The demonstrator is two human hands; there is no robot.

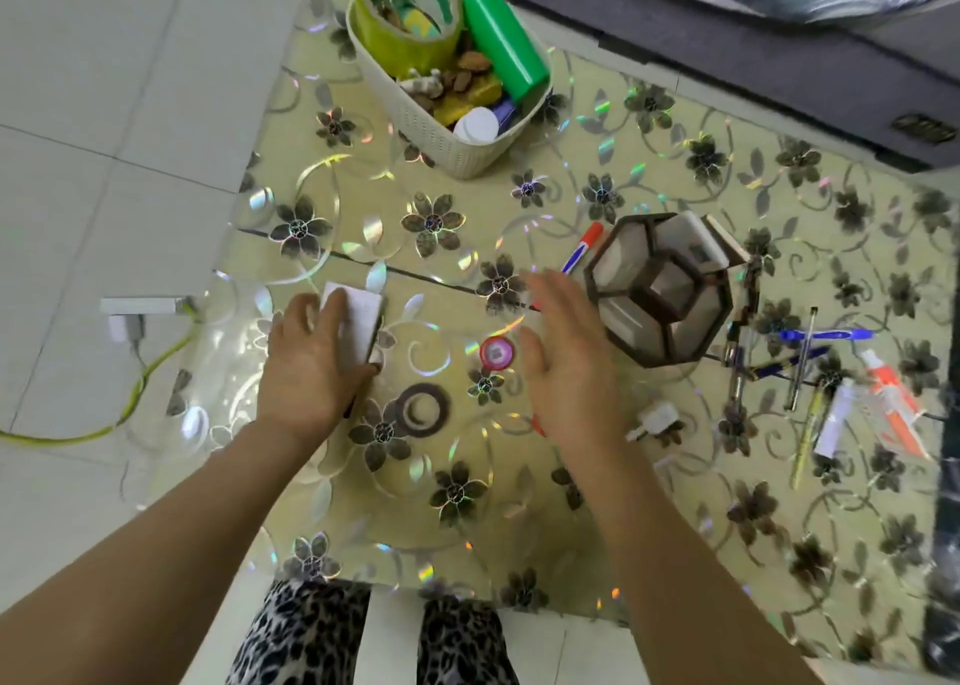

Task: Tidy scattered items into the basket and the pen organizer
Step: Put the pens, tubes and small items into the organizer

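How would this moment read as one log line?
left hand: grips white box | right hand: open, empty | basket: part-filled

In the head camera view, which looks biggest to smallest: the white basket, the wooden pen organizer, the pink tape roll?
1. White basket
2. Wooden pen organizer, slightly smaller; it sits nearer the camera, so that order is unsure.
3. Pink tape roll, clearly smallest.

Head cam, steep down, close

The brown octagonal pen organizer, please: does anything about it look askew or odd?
Yes: the brown octagonal pen organizer lies tipped on its side, compartment openings facing the camera, while pens lie scattered on the table to its right.
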